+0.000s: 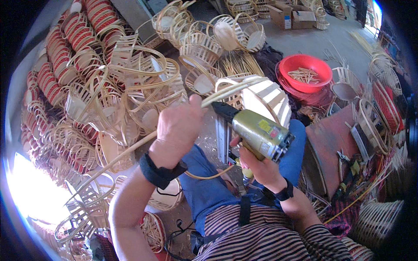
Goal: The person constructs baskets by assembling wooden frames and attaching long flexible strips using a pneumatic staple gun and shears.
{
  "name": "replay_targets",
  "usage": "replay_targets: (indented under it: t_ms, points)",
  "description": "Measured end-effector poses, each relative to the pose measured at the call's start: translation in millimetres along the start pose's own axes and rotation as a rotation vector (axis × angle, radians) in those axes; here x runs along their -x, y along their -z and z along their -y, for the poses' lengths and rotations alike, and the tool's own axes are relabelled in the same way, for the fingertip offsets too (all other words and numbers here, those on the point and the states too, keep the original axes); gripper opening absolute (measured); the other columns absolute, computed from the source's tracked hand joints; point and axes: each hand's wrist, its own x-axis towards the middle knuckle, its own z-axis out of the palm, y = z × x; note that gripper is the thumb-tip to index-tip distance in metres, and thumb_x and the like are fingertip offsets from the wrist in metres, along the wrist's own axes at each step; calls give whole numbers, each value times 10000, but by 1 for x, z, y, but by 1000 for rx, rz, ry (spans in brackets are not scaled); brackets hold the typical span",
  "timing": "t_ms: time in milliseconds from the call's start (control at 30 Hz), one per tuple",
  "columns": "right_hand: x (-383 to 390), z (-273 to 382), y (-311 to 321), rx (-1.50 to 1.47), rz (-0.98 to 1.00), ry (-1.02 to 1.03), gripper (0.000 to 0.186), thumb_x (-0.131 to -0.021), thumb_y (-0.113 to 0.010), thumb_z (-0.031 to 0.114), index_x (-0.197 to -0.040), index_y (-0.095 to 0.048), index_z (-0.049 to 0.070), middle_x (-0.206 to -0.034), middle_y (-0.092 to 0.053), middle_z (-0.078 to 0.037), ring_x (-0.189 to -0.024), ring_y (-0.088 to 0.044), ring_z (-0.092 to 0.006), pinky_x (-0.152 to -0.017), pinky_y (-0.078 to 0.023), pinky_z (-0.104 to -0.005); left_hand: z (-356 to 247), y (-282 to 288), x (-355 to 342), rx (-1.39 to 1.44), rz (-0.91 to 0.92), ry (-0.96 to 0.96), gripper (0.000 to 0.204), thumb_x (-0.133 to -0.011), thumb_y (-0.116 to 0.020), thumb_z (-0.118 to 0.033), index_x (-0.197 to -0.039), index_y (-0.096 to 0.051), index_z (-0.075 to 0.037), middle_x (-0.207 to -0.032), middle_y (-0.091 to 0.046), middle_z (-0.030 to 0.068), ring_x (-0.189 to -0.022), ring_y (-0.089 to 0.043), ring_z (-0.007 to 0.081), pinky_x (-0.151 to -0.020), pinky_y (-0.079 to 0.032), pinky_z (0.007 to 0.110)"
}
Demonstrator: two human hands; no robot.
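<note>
My left hand (179, 130) is closed round a long pale wooden strip (118, 150), which slants from the lower left up past the fist to a white slatted basket (267, 101). In my right hand (263, 172) is a green pneumatic nail gun (257, 127), gripped by its handle. The gun's dark nose points up and left, close to the strip and my left fist; whether it touches the strip, I cannot tell. Behind the gun, the basket shows its pale slats, partly hidden. A yellowish air hose (211, 177) runs below the gun, near my legs.
Many woven baskets (148, 74) crowd the left side, with red-banded stacks (56, 65) beyond. A red basin (305, 71) of short wood pieces stands at the right. Nearer are a reddish board (333, 148) and hand tools (346, 167). Cardboard boxes (289, 16) sit far back.
</note>
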Motion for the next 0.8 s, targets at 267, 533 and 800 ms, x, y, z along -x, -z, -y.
replay_targets:
  t_ms: [267, 533, 800]
  points:
    - [6, 56, 94, -149, -104, -189, 224, -727, -518, 93, -925, -498, -9, -591, -469, 4, -439, -402, -53, -407, -336, -186, 76, 14, -34, 226, 27, 10, 270, -701, -501, -197, -949, -500, -89, -654, -537, 137, -567, -521, 291, -508, -405, 355]
    - [70, -59, 298, -226, -656, -392, 228, -724, -526, 154, -923, -455, 67, -595, -445, 3, -467, -391, -89, -439, -370, -242, 28, 56, -55, -33, -91, -571, 104, -656, -527, -128, -745, -551, -79, -583, -513, 130, -518, -506, 280, -476, -388, 355]
    - [74, -76, 328, 362, -943, -378, 150, -729, -521, 191, -766, -534, 47, -646, -552, -78, -587, -545, -205, -499, -430, -317, -15, 26, -81, 214, -124, -897, 68, -619, -520, -138, -597, -519, -74, -530, -484, 117, -531, -520, 268, -459, -388, 351]
